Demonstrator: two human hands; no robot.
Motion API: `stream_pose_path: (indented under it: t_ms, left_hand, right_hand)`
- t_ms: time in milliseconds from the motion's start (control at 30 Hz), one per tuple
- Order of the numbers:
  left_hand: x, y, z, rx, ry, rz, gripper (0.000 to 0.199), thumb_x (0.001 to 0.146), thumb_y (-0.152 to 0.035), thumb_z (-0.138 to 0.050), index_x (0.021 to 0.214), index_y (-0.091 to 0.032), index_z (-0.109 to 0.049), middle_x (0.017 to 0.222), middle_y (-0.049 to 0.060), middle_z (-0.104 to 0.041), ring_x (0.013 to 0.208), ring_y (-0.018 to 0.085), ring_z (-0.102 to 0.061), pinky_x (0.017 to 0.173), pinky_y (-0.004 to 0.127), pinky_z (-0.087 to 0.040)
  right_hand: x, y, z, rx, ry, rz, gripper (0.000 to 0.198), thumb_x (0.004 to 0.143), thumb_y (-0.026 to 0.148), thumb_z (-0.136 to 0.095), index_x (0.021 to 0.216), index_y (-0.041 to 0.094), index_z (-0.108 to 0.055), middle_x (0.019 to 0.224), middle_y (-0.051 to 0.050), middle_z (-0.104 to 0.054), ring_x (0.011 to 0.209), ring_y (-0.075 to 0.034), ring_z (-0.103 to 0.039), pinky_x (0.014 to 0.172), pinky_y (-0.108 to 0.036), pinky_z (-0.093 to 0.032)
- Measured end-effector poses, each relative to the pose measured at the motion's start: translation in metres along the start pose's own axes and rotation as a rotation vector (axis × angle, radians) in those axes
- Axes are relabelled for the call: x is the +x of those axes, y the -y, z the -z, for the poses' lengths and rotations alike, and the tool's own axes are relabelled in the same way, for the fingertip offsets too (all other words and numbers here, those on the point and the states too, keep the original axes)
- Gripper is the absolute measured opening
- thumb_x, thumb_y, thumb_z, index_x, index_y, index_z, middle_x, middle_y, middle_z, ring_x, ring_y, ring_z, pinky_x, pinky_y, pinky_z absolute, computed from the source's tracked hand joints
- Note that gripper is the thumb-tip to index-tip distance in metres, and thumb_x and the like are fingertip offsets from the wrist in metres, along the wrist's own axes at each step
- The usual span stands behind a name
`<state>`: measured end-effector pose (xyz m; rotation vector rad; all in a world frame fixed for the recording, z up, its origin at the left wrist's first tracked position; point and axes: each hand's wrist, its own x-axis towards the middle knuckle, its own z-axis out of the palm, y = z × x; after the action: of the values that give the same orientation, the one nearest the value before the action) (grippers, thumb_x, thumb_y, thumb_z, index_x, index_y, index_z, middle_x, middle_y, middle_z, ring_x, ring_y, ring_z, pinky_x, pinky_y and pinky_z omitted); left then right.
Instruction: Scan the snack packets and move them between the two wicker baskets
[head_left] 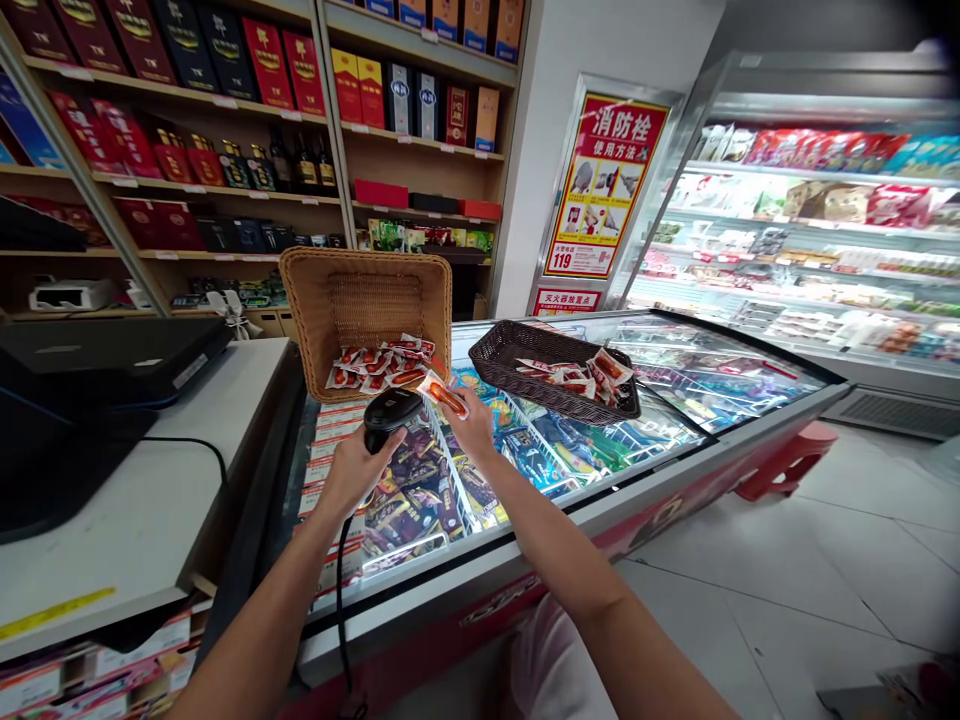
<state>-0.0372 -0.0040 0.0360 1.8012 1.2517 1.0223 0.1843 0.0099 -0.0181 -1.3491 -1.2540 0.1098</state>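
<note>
My left hand (356, 466) wraps a scanner (391, 410); my right hand (475, 425) pinches a packet (444, 395) just beside it, above the freezer (660, 490). A loose pinch could drop the packet; the dangling cord (340, 590) might snag, jerking the scanner.

Left hand (356, 465) and right hand (471, 422) are bare. Left arm (274, 585) and right arm (559, 540) also bare to view edge. Whitish clothing (559, 665) shows between them, garment type unclear.
</note>
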Motion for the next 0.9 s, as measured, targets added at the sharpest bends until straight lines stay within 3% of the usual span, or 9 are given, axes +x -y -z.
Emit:
stream_pose_path:
  t_ms: [667,800,900]
  left_hand:
    - [-0.002,-0.001,-0.001,-0.012,0.042,-0.001,0.041,0.062,-0.057,-0.083,0.066,-0.024,-0.059,0.048,0.0,-0.058,0.045,0.02,-0.053,0.045,0.027,-0.033]
    - [0.0,-0.003,-0.001,-0.049,0.014,0.047,0.041,0.064,-0.057,-0.082,0.064,-0.024,-0.058,0.043,0.0,-0.055,0.041,0.018,-0.051,0.044,0.027,-0.034]
    - [0.003,-0.001,0.0,-0.133,-0.044,0.075,0.041,0.068,-0.056,-0.079,0.062,-0.023,-0.056,0.045,0.001,-0.055,0.039,0.016,-0.049,0.043,0.027,-0.036]
  right_hand:
    - [0.005,-0.006,0.006,-0.071,-0.001,0.011,0.03,0.091,0.043,-0.058,0.112,0.022,-0.066,0.115,-0.01,-0.071,0.107,-0.027,-0.065,0.098,-0.04,-0.051]
    - [0.025,-0.02,0.022,-0.117,-0.17,0.021,0.037,0.098,0.039,-0.043,0.124,0.019,-0.059,0.125,-0.016,-0.065,0.117,-0.027,-0.06,0.106,-0.043,-0.047]
    - [0.045,-0.038,0.047,-0.245,-0.385,-0.091,0.048,0.099,0.03,-0.031,0.139,0.011,-0.048,0.137,-0.024,-0.055,0.13,-0.03,-0.053,0.112,-0.048,-0.042]
